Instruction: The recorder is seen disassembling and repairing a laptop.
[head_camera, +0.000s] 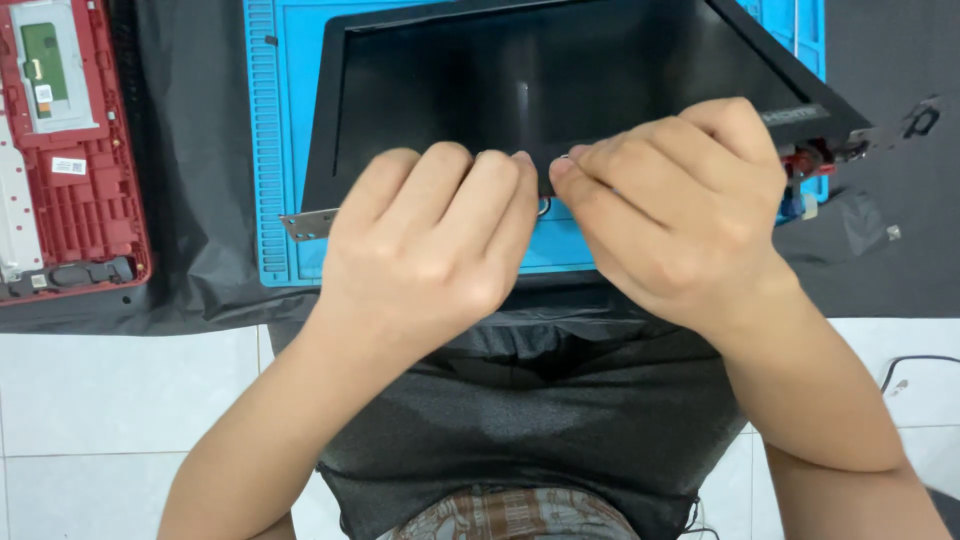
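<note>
Head | left hand (430, 240), right hand (680, 200) grips pinching laptop screen (520, 90) near edge, side by side

Screen panel's (520, 90) near edge hidden behind both hands, red laptop base (70, 150) cut off at left, fingertips out of sight

- Dark laptop screen (520, 90), black-framed, lies tilted on the blue mat (275, 150).
- Small white label (68, 166) sits on the red laptop shell (90, 210), far left.
</note>
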